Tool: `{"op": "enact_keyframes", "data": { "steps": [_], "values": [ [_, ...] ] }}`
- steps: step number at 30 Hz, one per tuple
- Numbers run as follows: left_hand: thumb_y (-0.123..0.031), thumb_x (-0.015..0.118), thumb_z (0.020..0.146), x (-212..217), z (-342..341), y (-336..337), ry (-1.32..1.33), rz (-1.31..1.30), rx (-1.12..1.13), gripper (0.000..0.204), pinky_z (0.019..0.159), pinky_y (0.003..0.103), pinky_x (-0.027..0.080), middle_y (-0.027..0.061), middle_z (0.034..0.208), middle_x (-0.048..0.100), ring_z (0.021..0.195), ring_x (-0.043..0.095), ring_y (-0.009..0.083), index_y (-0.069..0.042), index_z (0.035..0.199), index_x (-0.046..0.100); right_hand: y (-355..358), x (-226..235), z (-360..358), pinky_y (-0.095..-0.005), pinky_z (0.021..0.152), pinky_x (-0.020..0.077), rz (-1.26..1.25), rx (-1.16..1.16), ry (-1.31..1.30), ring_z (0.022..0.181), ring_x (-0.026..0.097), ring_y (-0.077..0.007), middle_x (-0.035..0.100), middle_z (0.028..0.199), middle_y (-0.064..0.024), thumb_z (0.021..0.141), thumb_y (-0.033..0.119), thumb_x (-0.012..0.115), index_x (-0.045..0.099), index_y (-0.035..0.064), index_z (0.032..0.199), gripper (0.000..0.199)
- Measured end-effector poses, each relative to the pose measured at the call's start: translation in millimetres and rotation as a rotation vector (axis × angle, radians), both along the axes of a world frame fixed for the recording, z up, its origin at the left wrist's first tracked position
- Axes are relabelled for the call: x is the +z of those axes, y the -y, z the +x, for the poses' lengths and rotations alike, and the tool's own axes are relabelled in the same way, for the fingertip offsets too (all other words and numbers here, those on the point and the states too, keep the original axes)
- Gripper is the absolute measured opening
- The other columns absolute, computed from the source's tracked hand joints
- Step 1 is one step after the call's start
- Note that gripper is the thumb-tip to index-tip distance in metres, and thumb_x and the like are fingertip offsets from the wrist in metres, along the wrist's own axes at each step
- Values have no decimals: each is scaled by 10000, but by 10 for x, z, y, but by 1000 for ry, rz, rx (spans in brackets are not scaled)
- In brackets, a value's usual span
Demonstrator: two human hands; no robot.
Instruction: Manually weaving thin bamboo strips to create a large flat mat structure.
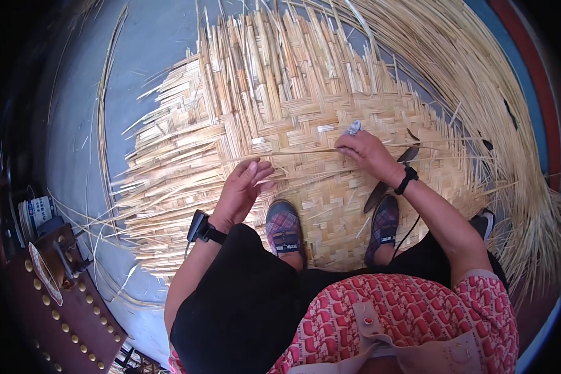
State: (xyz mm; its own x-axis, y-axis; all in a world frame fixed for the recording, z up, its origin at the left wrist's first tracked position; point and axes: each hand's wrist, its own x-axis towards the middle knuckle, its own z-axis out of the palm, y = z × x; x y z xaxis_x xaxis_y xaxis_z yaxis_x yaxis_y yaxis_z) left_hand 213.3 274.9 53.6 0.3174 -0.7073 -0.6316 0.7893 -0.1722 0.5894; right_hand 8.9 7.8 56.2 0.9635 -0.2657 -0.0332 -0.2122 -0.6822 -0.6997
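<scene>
A partly woven mat of pale split reed strips (330, 206) lies under my feet, its loose strip ends fanning out at the left and far sides. My right hand (371, 156) is closed on a thin reed strip (299, 151), which stretches left across the mat. A whitish wrapping (354, 128) covers one of its fingers. My left hand (244, 187) is near the strip's left part, palm turned up and fingers loosely curled apart. Whether it touches the strip is hard to tell. Beside my right wrist lies a dark-bladed knife (408, 154) on the weave.
A big heap of long loose reeds (461, 68) curves along the right side. More thin strips (103, 112) lie on the grey floor (75, 143) at the left. A brown studded piece of furniture (68, 318) stands at the near left. My shoes (285, 230) rest on the mat.
</scene>
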Motion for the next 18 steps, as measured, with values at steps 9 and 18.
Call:
{"op": "enact_keyframes", "data": {
  "steps": [9,18],
  "values": [
    [-137,570,991,2,15,30,110,-147,242,266,951,388,551,171,1193,618,1145,618,286,-39,1234,523,-155,-17,16,-411,718,492,1,-39,-34,777,597,-319,592,792,-99,908,248,630,642,153,958,108],
    [-77,625,950,-125,243,75,241,174,404,218,732,289,609,128,1029,666,905,680,213,-24,1148,551,-365,407,383,-401,687,497,-91,43,-62,780,625,-297,607,794,-96,859,232,689,652,141,949,133]
  ]
}}
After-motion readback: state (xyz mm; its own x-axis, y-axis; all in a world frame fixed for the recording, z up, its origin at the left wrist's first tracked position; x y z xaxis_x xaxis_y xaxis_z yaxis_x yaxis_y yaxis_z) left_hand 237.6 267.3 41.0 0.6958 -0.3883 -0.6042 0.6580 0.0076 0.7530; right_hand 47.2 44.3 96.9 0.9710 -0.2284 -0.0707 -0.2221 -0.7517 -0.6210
